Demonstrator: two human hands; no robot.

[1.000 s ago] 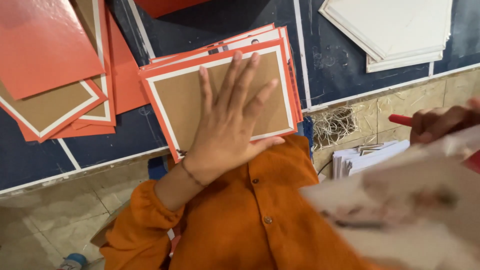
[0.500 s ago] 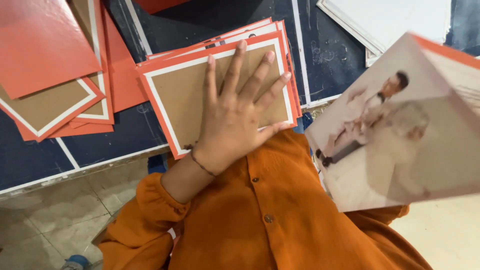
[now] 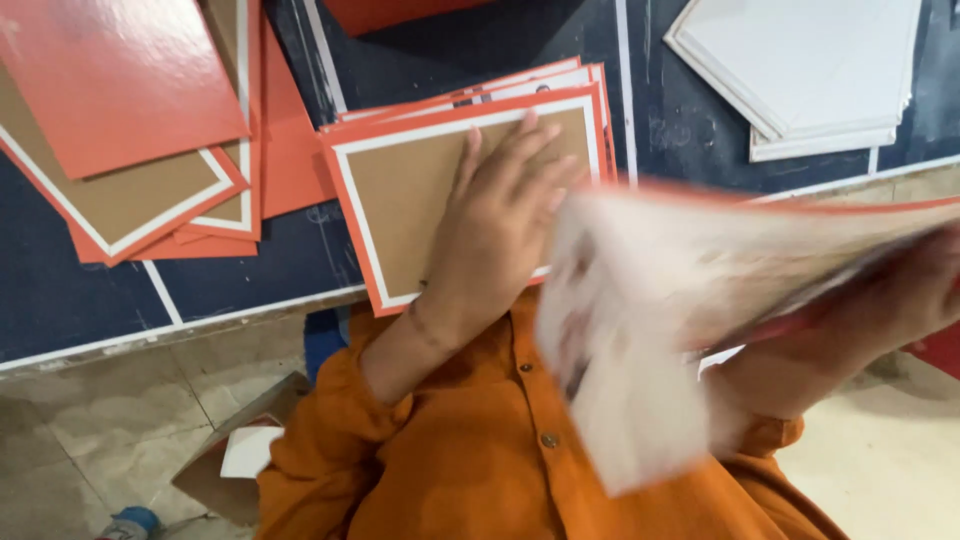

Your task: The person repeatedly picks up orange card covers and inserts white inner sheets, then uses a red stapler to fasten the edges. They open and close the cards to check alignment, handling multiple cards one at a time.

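Note:
My left hand (image 3: 495,225) lies flat, fingers spread, on the top card of a stack of brown cards with white and orange borders (image 3: 400,190). That stack rests on a dark blue surface (image 3: 250,270). My right hand (image 3: 890,300) grips a large printed sheet with an orange edge (image 3: 690,290), which is blurred and sweeps in front of the stack's right side. The sheet hides part of my left fingers. My orange sleeves and shirt (image 3: 450,450) fill the lower middle.
More orange and brown cards (image 3: 130,140) are piled at the upper left. A stack of white sheets (image 3: 810,70) lies at the upper right. A small brown cardboard piece with white paper (image 3: 235,455) sits on the tiled floor at lower left.
My right hand has swung the printed sheet leftward from the right side, over the stack. My left hand has stayed pressed on the top card.

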